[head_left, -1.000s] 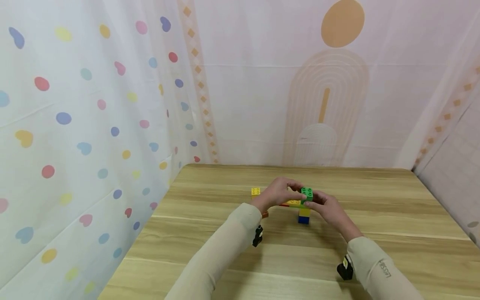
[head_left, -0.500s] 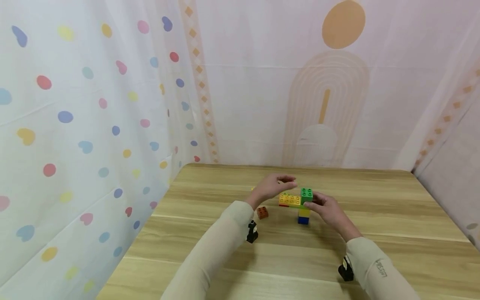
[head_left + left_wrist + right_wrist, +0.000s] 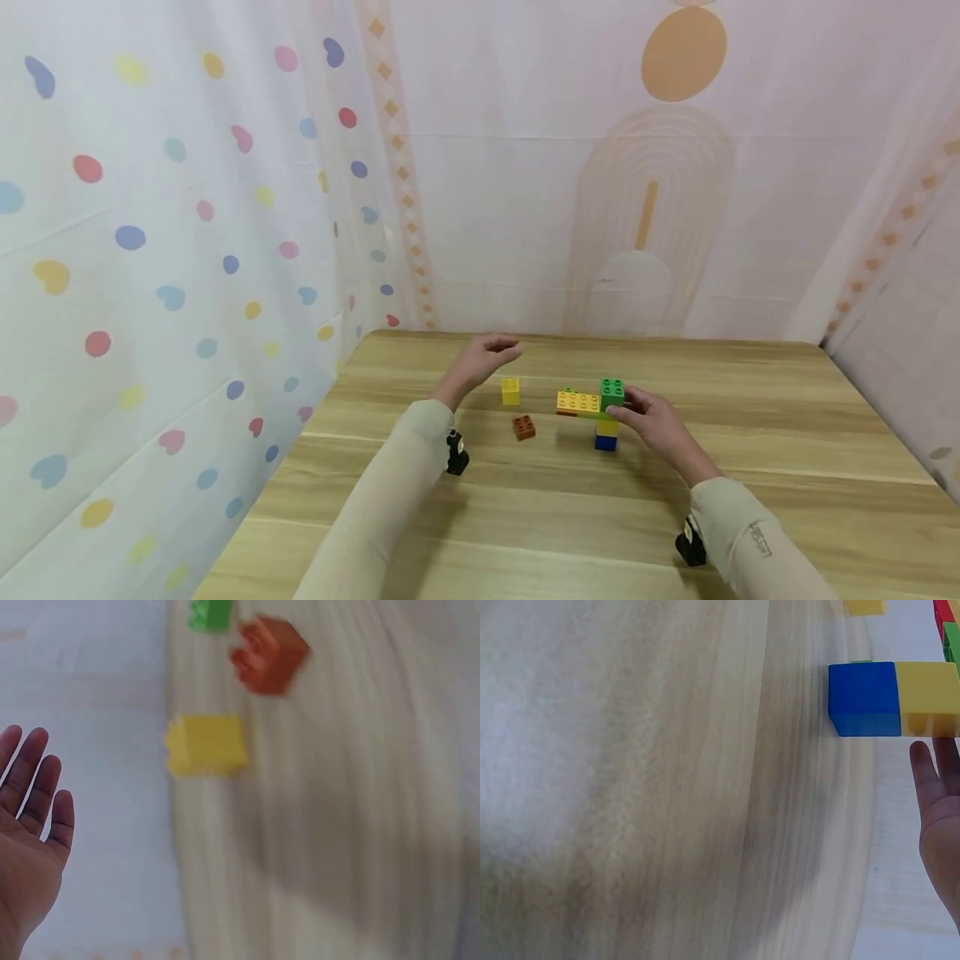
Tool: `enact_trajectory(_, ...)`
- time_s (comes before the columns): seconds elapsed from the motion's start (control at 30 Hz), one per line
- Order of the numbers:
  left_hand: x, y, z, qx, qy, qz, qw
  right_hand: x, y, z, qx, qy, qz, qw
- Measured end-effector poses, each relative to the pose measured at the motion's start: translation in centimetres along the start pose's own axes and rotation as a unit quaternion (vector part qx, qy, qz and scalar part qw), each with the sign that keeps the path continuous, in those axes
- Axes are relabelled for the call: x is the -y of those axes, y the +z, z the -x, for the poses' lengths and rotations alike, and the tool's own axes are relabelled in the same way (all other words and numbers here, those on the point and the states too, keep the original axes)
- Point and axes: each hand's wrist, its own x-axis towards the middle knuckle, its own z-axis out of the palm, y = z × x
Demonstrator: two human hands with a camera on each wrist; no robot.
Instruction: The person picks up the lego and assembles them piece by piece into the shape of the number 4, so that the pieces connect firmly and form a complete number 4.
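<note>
My right hand [image 3: 660, 425] holds a toy brick structure at its right side, thumb on the front of the green brick [image 3: 612, 390] on top. Beneath that brick, a yellow brick [image 3: 928, 697] stacks on a blue brick [image 3: 864, 697]. A long yellow brick [image 3: 578, 403] juts out leftward, with red and lime green under it. My left hand [image 3: 480, 360] hovers empty over the table's far left part, its fingers fairly straight in the left wrist view. Nearest to it stands a loose yellow brick [image 3: 511, 392]; a brown-orange brick [image 3: 524, 427] lies closer to me.
The wooden table [image 3: 570, 525] reaches back to a patterned curtain [image 3: 495, 208]. Another curtain with coloured dots [image 3: 187, 292] hangs along the left side. Behind the long yellow brick, green studs [image 3: 572, 389] show. Black wrist cameras [image 3: 457, 454] hang below both sleeves.
My left hand has let go of the green brick and moved left, past the loose yellow brick, uncovering it and the brown-orange one. My right hand has stayed at the structure.
</note>
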Motion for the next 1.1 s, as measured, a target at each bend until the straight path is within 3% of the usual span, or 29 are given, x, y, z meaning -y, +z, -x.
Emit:
enact_trajectory(0.13,1.9,-0.2,0.5,-0.012,-0.036,0.004,0.9993,-0.1,-0.1,0.1,-0.003,0.006,-0.003,1.0)
enact_trajectory(0.47,5.1,0.1,0.5,-0.014,-0.056,-0.011,0.9983,-0.4,-0.1,0.3,-0.011,0.02,0.004,0.9997)
enact_trajectory(0.87,6.7,1.1,0.6,0.029,-0.084,-0.025,0.9957,-0.4,-0.3,0.5,-0.015,0.024,0.002,0.9996)
enact_trajectory(1.1,7.0,1.6,0.2,0.038,-0.076,-0.033,0.9959,-0.7,-0.4,0.4,-0.012,0.015,0.005,0.9998)
